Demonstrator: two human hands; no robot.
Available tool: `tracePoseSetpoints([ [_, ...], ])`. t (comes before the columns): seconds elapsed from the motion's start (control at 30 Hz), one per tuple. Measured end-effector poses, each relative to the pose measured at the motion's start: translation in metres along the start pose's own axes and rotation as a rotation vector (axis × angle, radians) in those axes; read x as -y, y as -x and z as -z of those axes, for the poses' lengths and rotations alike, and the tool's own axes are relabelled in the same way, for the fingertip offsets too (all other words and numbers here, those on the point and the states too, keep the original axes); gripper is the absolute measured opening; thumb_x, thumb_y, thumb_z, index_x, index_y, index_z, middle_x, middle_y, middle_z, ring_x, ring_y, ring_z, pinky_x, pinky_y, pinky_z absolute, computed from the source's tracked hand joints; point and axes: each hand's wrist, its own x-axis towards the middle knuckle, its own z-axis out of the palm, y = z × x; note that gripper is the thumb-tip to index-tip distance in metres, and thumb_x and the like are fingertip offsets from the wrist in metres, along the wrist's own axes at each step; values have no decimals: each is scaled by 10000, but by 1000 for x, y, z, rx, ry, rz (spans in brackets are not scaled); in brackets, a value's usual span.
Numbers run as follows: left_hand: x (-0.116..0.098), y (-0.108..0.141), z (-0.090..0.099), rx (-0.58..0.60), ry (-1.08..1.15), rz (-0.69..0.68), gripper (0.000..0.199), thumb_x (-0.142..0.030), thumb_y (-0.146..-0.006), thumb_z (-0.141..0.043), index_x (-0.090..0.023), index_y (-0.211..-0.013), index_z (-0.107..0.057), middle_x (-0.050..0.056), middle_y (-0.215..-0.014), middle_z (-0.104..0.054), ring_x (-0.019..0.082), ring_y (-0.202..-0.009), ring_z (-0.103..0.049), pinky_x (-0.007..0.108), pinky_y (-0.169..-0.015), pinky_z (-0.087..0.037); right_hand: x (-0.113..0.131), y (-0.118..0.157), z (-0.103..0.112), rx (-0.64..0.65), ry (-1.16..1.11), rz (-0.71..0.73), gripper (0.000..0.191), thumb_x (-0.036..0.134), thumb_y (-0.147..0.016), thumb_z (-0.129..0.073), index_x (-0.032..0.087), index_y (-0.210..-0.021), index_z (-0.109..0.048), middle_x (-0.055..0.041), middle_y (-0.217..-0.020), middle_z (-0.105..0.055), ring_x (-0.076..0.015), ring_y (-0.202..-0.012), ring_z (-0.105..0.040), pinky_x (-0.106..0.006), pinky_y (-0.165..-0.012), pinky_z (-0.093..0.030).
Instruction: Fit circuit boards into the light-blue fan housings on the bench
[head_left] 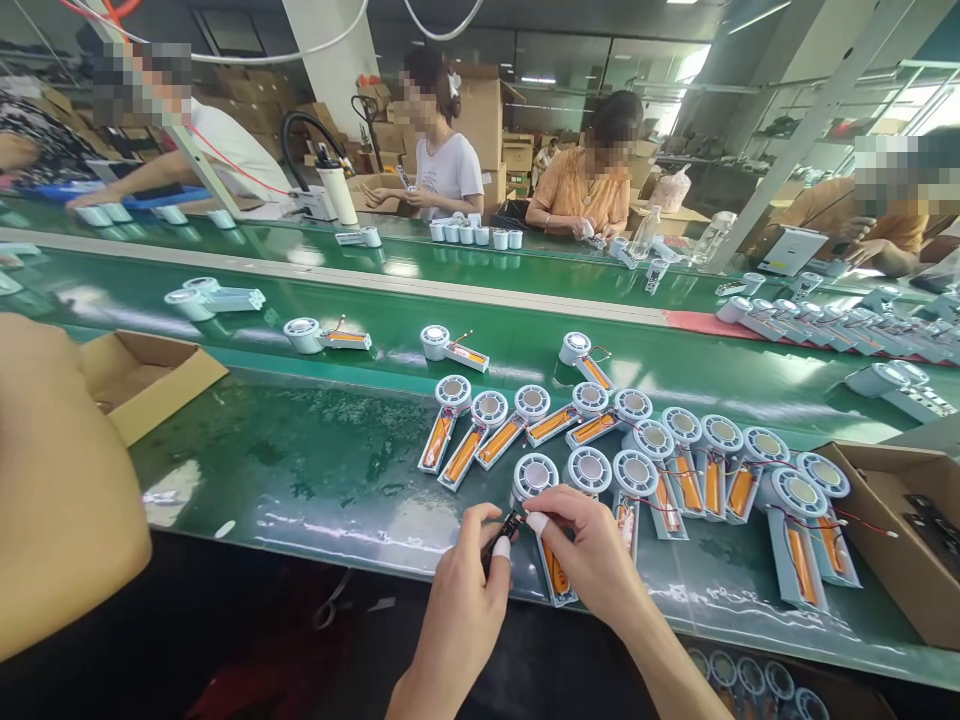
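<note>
Two bare hands, both over the near edge of the green workbench (337,540). Left hand (465,590): thumb and forefinger closed on a small black part (501,538), white covering on the thumb tip. Right hand (589,550): thumb and forefinger drawn together at the upper end of that part, thumb tip likewise covered in white; exact hold too small to tell.

One handheld-fan housing (556,575), at the near edge of the workbench, partly beneath the right hand; round vented head, orange insert in the open handle. Many more fan housings (739,490) of the same pattern, grouped across the middle and right of the workbench, heads mostly away from the near edge, thin red wires among them.

One shallow cardboard tray (172,400), at the left end of the workbench; one co-worker's bare arm (67,480), in front of it. One open cardboard box (892,560), at the right end of the workbench, with black parts (934,525) inside.

One green conveyor belt (382,310), just beyond the workbench, with spaced pale-blue fan bodies (304,335). Several seated co-workers (450,165), well beyond the workbench. One white cylindrical container (337,190), also beyond the workbench, left of centre.
</note>
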Motion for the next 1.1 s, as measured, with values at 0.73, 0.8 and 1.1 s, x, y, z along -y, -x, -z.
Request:
tracePoseSetpoints([
  [0.73, -1, 4, -9, -199, -143, -239, 322, -157, -891, -481, -237, -1092, -719, 63, -1047, -803, 268, -942, -773, 341, -803, -612, 4, 5, 0, 17, 493, 225, 236, 131, -984, -447, 225, -1002, -662, -67, -978, -684, -204, -882, -666, -295, -729, -518],
  [0.8, -1, 5, -10, -203, -154, -249, 330, -149, -893, -477, -229, -1099, -721, 68, -1045, -803, 268, -937, -774, 342, -805, -614, 5, 4, 0, 23, 479, 208, 230, 129, -980, -454, 222, -989, -663, -65, -969, -683, -209, -888, -666, -297, -730, -515],
  [1.1, -5, 2, 2, -82, -37, -148, 327, -213, -905, -475, -209, -1091, -744, 107, -1114, -782, 271, -945, -766, 362, -842, -614, 7, 1, 3, 59, 225, 131, 205, 145, -968, -510, 222, -958, -700, -52, -955, -690, -187, -850, -665, -288, -748, -499],
])
